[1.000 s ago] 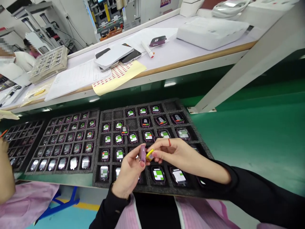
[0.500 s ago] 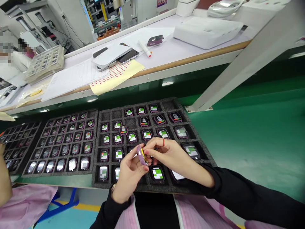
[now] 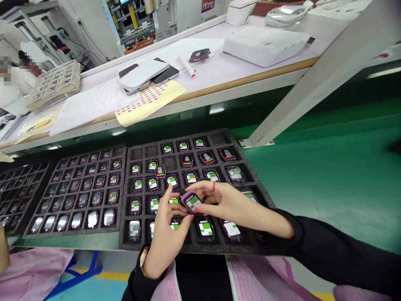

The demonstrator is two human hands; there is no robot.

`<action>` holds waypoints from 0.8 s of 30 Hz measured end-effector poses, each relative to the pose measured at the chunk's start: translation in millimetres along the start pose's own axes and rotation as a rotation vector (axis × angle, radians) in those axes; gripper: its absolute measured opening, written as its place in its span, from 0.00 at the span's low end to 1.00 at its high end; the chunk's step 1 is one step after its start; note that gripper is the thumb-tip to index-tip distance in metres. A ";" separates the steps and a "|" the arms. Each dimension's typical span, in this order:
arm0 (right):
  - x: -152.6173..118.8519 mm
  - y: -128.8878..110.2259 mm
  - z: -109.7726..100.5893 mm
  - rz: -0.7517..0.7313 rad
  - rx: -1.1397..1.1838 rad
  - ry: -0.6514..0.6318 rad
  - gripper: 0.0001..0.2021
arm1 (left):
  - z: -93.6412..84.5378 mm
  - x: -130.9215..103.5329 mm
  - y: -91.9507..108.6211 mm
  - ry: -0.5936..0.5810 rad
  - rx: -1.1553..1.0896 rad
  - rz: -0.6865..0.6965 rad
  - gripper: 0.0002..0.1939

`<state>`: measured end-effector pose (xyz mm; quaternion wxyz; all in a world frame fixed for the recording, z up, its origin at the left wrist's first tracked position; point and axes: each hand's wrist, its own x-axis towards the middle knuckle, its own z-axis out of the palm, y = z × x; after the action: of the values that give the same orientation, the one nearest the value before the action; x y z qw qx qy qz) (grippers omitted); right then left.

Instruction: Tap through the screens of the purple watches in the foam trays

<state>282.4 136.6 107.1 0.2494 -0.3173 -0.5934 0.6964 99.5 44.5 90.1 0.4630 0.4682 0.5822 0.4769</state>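
Observation:
My right hand [image 3: 219, 200] holds a purple watch body [image 3: 191, 201] between thumb and fingers, its lit green and white screen turned up. Just left of it is my left hand [image 3: 171, 234], thumb and fingers apart in a C shape, with nothing held. Both hands are above a dark foam tray [image 3: 123, 234] whose compartments hold several similar watches with lit screens. One watch [image 3: 160, 172] rests across the dividers, and a few compartments in the tray's back rows hold nothing.
Two more foam trays of watches, the nearer one [image 3: 121, 190] adjoining, lie to the left. Behind is a white shelf with phones [image 3: 166, 74], a marker [image 3: 187, 66], a yellow sticker sheet [image 3: 150, 102] and a white box [image 3: 266, 45]. A slanted metal post [image 3: 282, 104] stands right. Another person's arm shows far left.
The watch has turned from edge-on to screen up. My left hand has let go of it and opened, while my right hand keeps hold. The view has shifted slightly.

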 end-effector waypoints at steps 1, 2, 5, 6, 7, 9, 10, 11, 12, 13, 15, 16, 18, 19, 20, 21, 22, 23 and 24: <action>0.3 -2.7 -6.6 0.024 0.023 -0.024 0.21 | -3.4 -1.0 0.0 0.025 -0.004 0.000 0.37; 1.2 -5.2 -14.3 0.042 0.039 -0.036 0.23 | -7.8 -2.1 -0.3 0.056 0.006 0.003 0.35; 9.5 -8.9 -44.5 0.041 0.037 0.037 0.30 | -25.1 -6.6 -4.4 0.160 0.054 0.009 0.28; 14.6 -8.6 -56.9 0.028 0.014 0.100 0.31 | -31.7 -8.4 -6.7 0.198 0.066 0.007 0.27; 20.7 -7.7 -70.1 0.001 -0.025 0.181 0.32 | -38.4 -10.5 -9.3 0.240 0.075 0.004 0.27; 35.4 -4.7 -97.9 -0.073 -0.145 0.367 0.33 | -51.4 -15.0 -14.1 0.328 0.087 -0.010 0.27; 43.4 -2.9 -111.4 -0.094 -0.240 0.468 0.32 | -57.5 -17.3 -16.0 0.376 0.094 -0.021 0.27; 51.4 -1.2 -124.0 -0.094 -0.288 0.532 0.29 | -63.2 -19.6 -17.4 0.429 0.104 -0.034 0.28; 59.0 0.4 -135.4 -0.093 -0.327 0.585 0.26 | -68.5 -22.0 -18.2 0.484 0.116 -0.046 0.29; 66.1 2.0 -145.1 -0.085 -0.376 0.636 0.22 | -73.3 -24.4 -18.7 0.536 0.132 -0.057 0.29; 77.8 5.3 -159.1 -0.063 -0.482 0.720 0.14 | -81.7 -29.1 -18.9 0.642 0.170 -0.071 0.30; 82.4 7.0 -163.5 -0.051 -0.537 0.752 0.10 | -85.3 -31.5 -19.1 0.687 0.191 -0.077 0.30; 89.6 10.6 -168.4 -0.025 -0.627 0.788 0.05 | -91.6 -35.9 -20.1 0.766 0.230 -0.078 0.29; 92.4 12.2 -169.5 -0.013 -0.661 0.793 0.03 | -94.3 -37.7 -21.1 0.797 0.247 -0.074 0.29; 94.8 13.6 -170.4 -0.002 -0.687 0.793 0.03 | -96.9 -39.3 -22.4 0.822 0.262 -0.072 0.30; 96.8 14.7 -171.1 0.008 -0.708 0.791 0.02 | -99.1 -40.6 -23.9 0.840 0.275 -0.070 0.30; 98.5 15.5 -171.9 0.017 -0.723 0.786 0.03 | -101.2 -41.4 -25.6 0.855 0.285 -0.070 0.30; 100.0 16.1 -172.9 0.023 -0.734 0.781 0.04 | -102.9 -41.9 -27.3 0.865 0.293 -0.071 0.31; 101.2 16.4 -174.1 0.027 -0.740 0.773 0.04 | -104.4 -41.9 -29.0 0.871 0.299 -0.073 0.31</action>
<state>343.1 323.3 59.7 0.3121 -0.6251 -0.6600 0.2761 -0.8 -12.6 77.4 0.1191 0.2649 0.8010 0.5235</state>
